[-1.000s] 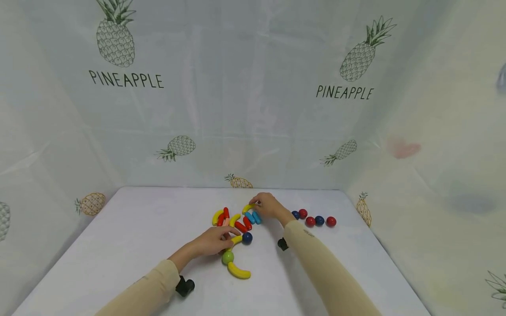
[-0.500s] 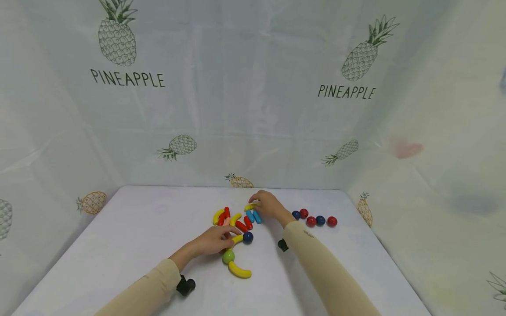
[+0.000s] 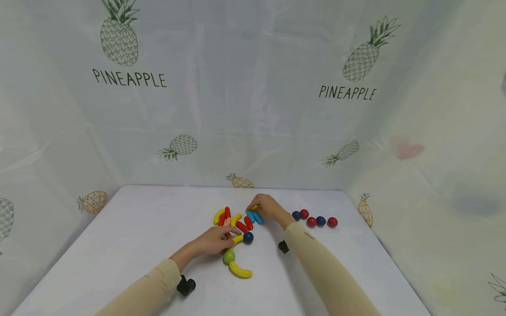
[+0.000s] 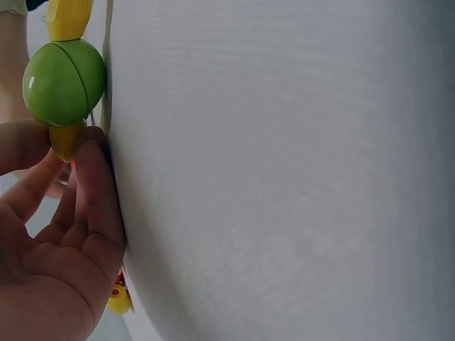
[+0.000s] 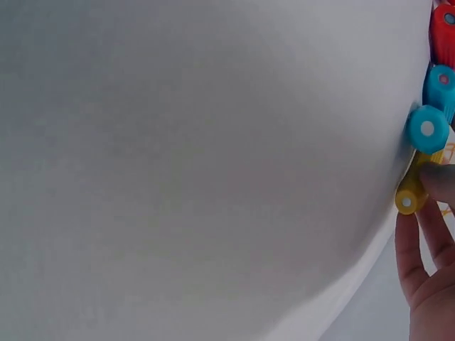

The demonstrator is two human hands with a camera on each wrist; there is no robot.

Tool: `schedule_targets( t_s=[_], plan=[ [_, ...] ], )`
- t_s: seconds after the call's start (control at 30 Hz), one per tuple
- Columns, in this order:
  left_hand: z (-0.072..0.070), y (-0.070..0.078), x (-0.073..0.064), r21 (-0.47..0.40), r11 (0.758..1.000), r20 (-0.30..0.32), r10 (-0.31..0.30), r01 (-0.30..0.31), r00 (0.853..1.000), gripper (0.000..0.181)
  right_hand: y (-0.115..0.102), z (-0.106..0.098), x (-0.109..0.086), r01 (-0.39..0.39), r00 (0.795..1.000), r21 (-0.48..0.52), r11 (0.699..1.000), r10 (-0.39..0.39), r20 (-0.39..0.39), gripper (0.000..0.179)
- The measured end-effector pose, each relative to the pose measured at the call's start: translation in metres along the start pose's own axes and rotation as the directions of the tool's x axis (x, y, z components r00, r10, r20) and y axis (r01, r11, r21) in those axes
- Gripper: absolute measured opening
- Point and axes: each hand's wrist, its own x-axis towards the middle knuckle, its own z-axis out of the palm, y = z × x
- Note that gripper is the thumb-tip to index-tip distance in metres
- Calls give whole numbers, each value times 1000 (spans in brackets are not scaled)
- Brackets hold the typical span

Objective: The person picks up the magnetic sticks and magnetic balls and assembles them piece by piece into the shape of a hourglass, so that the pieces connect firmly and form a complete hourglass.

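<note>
My left hand (image 3: 213,240) rests low on the table and pinches a yellow toy banana (image 3: 238,239) between thumb and fingers. That banana lies between a green ball (image 3: 229,256) and a dark blue ball (image 3: 248,238). A second yellow banana (image 3: 240,270) curves off the green ball toward the front. Farther back, my right hand (image 3: 269,207) holds another yellow toy banana (image 5: 408,199), mostly covered by the fingers in the head view. It sits right against two light blue stick-shaped pieces (image 3: 258,218); their round ends show in the right wrist view.
Red stick-shaped pieces (image 3: 242,226) and more yellow bananas (image 3: 218,217) lie grouped left of the blue pieces. Several red and dark blue balls (image 3: 321,221) sit to the right, beyond the right forearm. A pineapple-print curtain (image 3: 253,109) hangs around the white table (image 3: 158,210).
My right hand has drawn slightly nearer with its banana, which now lies close against the light blue pieces and shows less. My left hand keeps its place on its banana.
</note>
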Motion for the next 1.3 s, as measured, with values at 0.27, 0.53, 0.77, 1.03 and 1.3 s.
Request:
schedule_targets(
  t_s=[0.27, 0.53, 0.77, 1.03, 1.3],
  plan=[
    [0, -1, -1, -7, 1000, 4, 1, -1, 1000, 33, 5, 2, -4, -27, 999, 15, 1000, 28, -34, 30],
    [1, -2, 0, -11, 1000, 3, 1, -1, 1000, 33, 16, -1, -12, -111, 991, 34, 993, 113, -73, 34],
    [2, -3, 0, 3, 1000, -9, -5, 5, 1000, 34, 19, -8, -22, -221, 972, 39, 975, 223, -69, 32],
    [1, -2, -2, 19, 1000, -16, 1, 0, 1000, 33, 18, -20, -39, -222, 973, 44, 974, 224, -53, 28],
    [1, -2, -2, 24, 1000, -21, -5, 5, 1000, 32, 9, -28, -64, -169, 984, 31, 985, 171, -49, 30]
  ],
)
